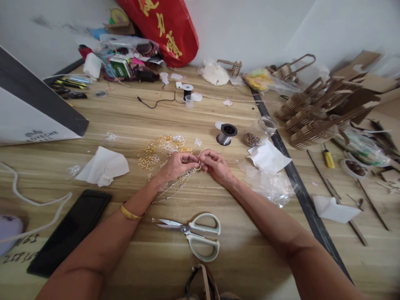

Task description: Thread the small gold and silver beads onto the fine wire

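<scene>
My left hand [178, 166] and my right hand [215, 165] meet fingertip to fingertip over the middle of the wooden table. Both are closed in a pinch on a thin beaded strand [178, 184], whose silvery lengths trail down to the left onto the wood. The exact spot they grip is partly hidden by the fingers. Just beyond and left of my left hand lies a loose spread of gold and silver beads and small rings [150, 160]. White-handled scissors [203, 237] lie partly open nearer to me. A spool of grey wire [225, 135] stands beyond my right hand.
Crumpled white paper [104, 166] and a black phone-like slab [70, 233] lie left. On the right are a glass jar [267, 125], clear plastic bags [273, 189] and several brown woven pieces [306, 116]. A red bag [165, 33] stands against the wall.
</scene>
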The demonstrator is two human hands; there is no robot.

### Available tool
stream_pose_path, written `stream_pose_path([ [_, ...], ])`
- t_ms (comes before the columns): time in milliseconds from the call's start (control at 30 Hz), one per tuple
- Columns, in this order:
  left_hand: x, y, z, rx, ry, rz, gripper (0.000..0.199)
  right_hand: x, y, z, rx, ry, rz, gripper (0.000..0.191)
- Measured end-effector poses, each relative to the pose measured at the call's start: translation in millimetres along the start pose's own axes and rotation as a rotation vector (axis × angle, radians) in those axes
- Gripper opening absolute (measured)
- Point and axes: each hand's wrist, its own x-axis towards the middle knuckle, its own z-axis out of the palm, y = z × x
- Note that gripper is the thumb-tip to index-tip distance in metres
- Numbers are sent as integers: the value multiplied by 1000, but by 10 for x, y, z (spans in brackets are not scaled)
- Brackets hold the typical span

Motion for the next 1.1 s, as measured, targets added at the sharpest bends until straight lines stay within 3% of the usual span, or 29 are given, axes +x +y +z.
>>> stream_pose_path([
  [300, -23, 104, -23, 88, 1, -14, 21, 3, -8, -10, -1, 51, -38, 29],
  [500, -8, 35, -25, 136, -1, 11, 22, -2, -19, -2, 3, 78, -46, 29],
  [800, -31, 141, -12, 21, 6, -31, 17, 11, -3, -21, 13, 87, -57, 28],
  [1100, -26, 109, -12, -69, -28, -108, 21, 25, 16, -36, 6, 91, -68, 29],
])
